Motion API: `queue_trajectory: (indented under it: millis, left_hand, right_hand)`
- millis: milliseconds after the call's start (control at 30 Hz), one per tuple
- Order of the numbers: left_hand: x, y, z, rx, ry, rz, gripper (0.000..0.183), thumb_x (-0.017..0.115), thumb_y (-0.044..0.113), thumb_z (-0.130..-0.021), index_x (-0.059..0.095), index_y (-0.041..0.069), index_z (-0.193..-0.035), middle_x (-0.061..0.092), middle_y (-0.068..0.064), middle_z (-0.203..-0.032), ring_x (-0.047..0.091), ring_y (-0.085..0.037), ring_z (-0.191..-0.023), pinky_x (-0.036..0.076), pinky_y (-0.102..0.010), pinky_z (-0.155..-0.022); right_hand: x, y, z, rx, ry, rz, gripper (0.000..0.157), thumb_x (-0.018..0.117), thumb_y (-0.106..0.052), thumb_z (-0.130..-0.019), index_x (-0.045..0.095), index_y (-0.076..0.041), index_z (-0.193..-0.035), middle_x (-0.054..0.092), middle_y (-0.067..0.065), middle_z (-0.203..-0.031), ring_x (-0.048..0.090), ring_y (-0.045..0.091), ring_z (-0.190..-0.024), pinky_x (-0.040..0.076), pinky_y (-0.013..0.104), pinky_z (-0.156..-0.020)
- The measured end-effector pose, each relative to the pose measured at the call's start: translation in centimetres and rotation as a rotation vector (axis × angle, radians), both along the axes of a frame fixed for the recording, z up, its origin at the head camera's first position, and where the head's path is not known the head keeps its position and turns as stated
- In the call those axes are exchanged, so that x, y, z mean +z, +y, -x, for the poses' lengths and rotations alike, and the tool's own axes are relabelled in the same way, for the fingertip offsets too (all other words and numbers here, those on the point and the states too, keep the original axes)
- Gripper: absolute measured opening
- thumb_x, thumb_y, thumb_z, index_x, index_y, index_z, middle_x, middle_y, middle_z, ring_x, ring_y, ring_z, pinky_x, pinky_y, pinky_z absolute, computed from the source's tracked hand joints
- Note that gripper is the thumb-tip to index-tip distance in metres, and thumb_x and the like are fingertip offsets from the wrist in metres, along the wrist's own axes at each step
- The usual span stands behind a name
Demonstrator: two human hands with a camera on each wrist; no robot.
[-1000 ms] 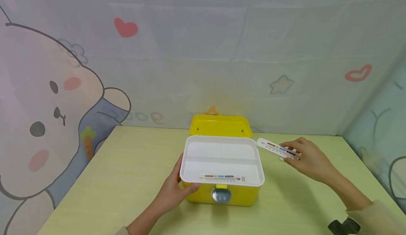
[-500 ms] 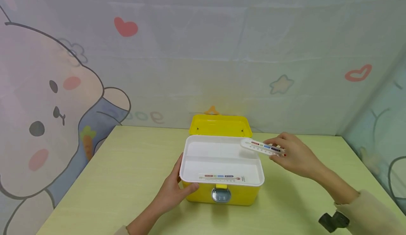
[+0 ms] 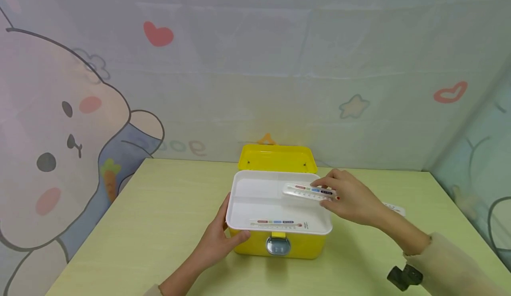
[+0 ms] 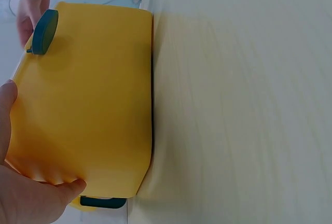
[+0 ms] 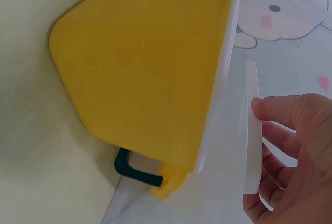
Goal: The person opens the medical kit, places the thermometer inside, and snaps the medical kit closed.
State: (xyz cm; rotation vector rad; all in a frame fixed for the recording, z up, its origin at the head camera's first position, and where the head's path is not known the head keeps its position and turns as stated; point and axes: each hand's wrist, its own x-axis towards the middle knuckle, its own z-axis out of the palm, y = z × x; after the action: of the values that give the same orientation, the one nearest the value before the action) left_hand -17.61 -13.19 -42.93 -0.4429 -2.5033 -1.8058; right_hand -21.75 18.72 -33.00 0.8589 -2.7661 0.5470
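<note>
A yellow storage box (image 3: 299, 247) stands on the table with its lid (image 3: 275, 158) raised at the back. Its white tray (image 3: 255, 189) is divided by a low ridge, and one thermometer (image 3: 275, 223) lies in the front section. My left hand (image 3: 215, 242) grips the box at its front left corner, thumb on the front and fingers along the side. Between thumb and fingers my right hand (image 3: 351, 198) pinches a second white thermometer (image 3: 305, 191), held flat above the right part of the tray. In the right wrist view that thermometer (image 5: 253, 156) shows edge-on, apart from the tray rim.
Another white thermometer-like strip (image 3: 395, 208) lies on the table at the right, partly hidden by my right forearm. A grey latch (image 3: 278, 246) hangs on the box's front. Behind the table (image 3: 187, 189) stands a cartoon-printed cloth (image 3: 247, 74).
My right hand has carried the thermometer leftward, from beside the box to over the tray. The strip on the table has come into view behind it. My left hand has stayed put.
</note>
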Motion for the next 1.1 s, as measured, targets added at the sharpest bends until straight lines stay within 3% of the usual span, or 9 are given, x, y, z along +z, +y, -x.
queue_trajectory:
  millis: [400,1100]
  left_hand:
    - [0.0,0.1,0.1,0.005,-0.012,0.010,0.098,0.074,0.029,-0.077,0.006,0.032,-0.148,0.035,0.001,-0.145,0.047,-0.023,-0.120,0.034,-0.052,-0.101]
    - [-0.1,0.1,0.1,0.012,-0.013,0.005,0.098,0.075,0.028,-0.077,0.007,0.031,-0.148,0.037,0.001,-0.143,0.049,-0.022,-0.116,0.037,-0.049,-0.099]
  right_hand:
    - [-0.4,-2.0,0.1,0.069,-0.053,0.013,0.034,0.074,-0.017,-0.077,0.067,-0.018,-0.110,0.057,-0.003,-0.099,0.046,0.012,-0.084,0.045,0.023,-0.068]
    - [-0.9,-4.8,0.6,0.137,-0.068,0.003,0.031,0.073,-0.021,-0.078,0.067,-0.020,-0.109,0.056,-0.005,-0.098,0.045,0.011,-0.085,0.043,0.023,-0.071]
